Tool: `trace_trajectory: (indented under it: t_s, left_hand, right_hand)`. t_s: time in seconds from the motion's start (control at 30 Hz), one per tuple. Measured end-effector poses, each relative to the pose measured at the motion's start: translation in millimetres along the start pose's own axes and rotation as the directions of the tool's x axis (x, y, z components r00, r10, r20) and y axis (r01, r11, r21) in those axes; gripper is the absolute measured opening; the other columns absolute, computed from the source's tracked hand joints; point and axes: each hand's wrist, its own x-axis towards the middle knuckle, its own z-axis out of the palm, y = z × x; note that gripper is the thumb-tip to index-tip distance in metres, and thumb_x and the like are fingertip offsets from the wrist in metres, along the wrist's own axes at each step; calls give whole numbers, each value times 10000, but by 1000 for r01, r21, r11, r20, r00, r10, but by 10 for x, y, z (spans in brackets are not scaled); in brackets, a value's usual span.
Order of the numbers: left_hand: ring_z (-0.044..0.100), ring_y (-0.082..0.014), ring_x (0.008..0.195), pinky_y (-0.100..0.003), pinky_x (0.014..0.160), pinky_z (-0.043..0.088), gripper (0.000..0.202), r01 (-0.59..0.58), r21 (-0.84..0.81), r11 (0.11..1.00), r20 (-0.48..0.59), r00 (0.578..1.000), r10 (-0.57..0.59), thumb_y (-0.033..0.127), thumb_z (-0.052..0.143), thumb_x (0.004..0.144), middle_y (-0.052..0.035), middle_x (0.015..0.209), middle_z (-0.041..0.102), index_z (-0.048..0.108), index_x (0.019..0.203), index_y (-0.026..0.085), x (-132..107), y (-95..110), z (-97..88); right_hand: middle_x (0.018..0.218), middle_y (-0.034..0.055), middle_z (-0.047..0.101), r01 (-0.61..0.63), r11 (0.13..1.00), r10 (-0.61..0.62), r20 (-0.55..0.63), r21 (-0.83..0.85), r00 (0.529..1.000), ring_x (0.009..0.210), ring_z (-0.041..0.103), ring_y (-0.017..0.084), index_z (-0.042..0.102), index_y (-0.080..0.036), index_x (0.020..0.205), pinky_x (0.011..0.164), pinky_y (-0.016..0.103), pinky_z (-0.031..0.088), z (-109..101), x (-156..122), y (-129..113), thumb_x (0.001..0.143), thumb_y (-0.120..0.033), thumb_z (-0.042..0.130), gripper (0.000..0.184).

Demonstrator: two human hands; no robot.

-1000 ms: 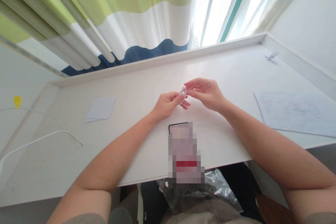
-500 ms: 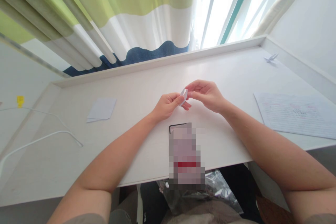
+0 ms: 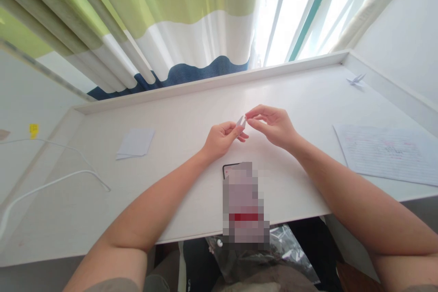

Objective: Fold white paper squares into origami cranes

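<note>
From the head view, your left hand [image 3: 221, 138] and right hand [image 3: 273, 125] both pinch a small folded paper piece [image 3: 241, 122] just above the desk [image 3: 178, 132], fingertips closed on it. Since a second ago the piece looks narrower, pressed flatter between your fingers, so a fold seems tightened. Your hands barely shifted; the phone [image 3: 244, 203] lies just below them.

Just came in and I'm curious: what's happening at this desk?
A person is pinching a small folded piece of white paper between the left hand and right hand, held just above the white desk. A phone lies near the desk edge, with a finished paper crane at the far right corner.
</note>
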Motion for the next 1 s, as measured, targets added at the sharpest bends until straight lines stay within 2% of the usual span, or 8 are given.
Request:
trace_trajectory:
  t_s: [0.13,0.23,0.33,0.43,0.53,0.63,0.77,1.0]
  left_hand:
    - [843,-247,908,-433,946,623,488,-37,-38,999,-28,999,36,662,706,984,-107,1058,858,710,1122,194,34,-51,4]
    - [845,-255,923,-451,977,608,524,-29,-74,997,-29,999,27,708,710,960,-62,921,856,572,1117,227,48,-87,5]
    - [834,-241,878,-433,942,599,542,-6,-77,997,-11,1000,5,721,726,940,-38,828,839,485,1050,247,39,-100,5]
    - [806,-214,843,-387,876,590,504,-23,-64,998,-24,999,22,683,743,944,-43,844,831,524,1026,236,26,-81,-4]
    - [778,-192,847,-358,856,576,425,-88,-23,996,-32,996,88,631,699,990,-39,847,808,611,1031,217,30,-60,-25]
    - [766,-193,926,-342,866,565,364,-143,25,989,-69,987,144,550,703,1001,-44,916,798,685,1150,218,54,-71,-52]
    - [728,-192,970,-319,831,568,442,-175,43,984,-118,977,179,512,780,942,-57,1034,776,731,1298,254,91,-123,-82]
    - [749,-219,1060,-361,895,585,286,-221,32,975,-137,965,223,497,792,952,-63,1116,817,826,1120,268,88,-180,-92]
  right_hand:
    - [970,52,804,-103,993,101,35,56,994,911,754,218,797,-233,1053,869,433,630,77,-10,54,831,-462,904,337]
    - [947,55,794,-162,983,156,79,82,985,846,725,194,784,-213,955,790,388,623,155,-22,74,812,-553,913,390]
    - [843,31,766,-193,975,178,131,112,975,732,680,157,775,-194,906,740,361,596,199,-27,86,831,-610,886,437]
    - [777,16,750,-199,963,170,164,179,972,724,691,161,756,-192,876,765,367,600,188,-18,95,812,-608,908,447]
    - [793,24,763,-200,961,171,159,192,972,762,716,175,737,-199,845,790,375,608,134,1,89,807,-605,913,444]
    - [815,34,779,-215,956,188,146,202,971,788,740,181,711,-204,830,793,368,607,71,12,58,829,-570,899,411]
    - [727,7,746,-235,948,199,173,216,965,676,698,161,681,-211,814,719,361,608,42,0,2,825,-470,905,342]
    - [688,14,745,-266,947,223,227,180,948,622,689,154,700,-200,819,665,328,570,78,-28,-11,839,-491,896,352]
